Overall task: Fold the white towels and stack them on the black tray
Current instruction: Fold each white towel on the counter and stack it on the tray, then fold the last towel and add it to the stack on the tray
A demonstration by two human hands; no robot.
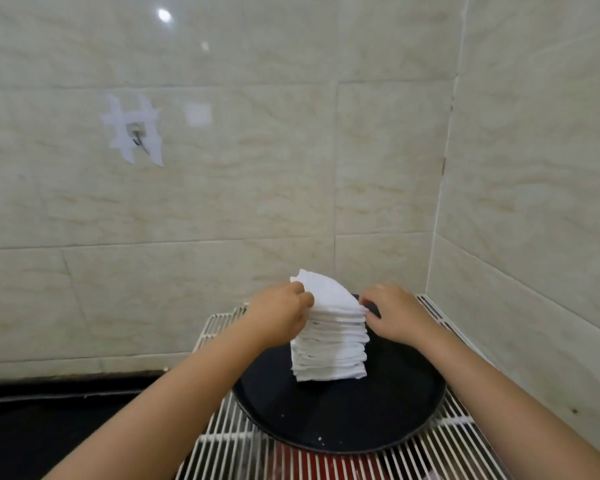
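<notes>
Tall stack (329, 344) of folded white towels on black round tray (340, 414), set toward tray's far side. Tray on white wire rack (222, 327), in corner of tiled walls (222, 202). Something red under rack's near edge; cannot tell what.

Top towel (326, 289) bowed, far-left corner lifted clear of stack, not yet lying flat.

Left hand (281, 315): grip clenched on top towel's left edge, fingers curled over it at upper part of stack. Right hand (395, 315): fingertips at right edge of upper layers; looks like a light pinch on top towel, though finger contact is partly hidden.

Step in hand, by judgement: seating top towel square on stack.

Doing it well:
- Lower both edges together, keeping towel taut enough to shed the bow.
- Line its edges with layers below before letting go; upper layers already fan out slightly to the right.
- Press down lightly from above, not sideways: stack is tall and narrow, likely to lean or topple under a side push.
- Release one hand at a time, the other steadying.

No unfolded towels in view; remaining count unknown.
</notes>
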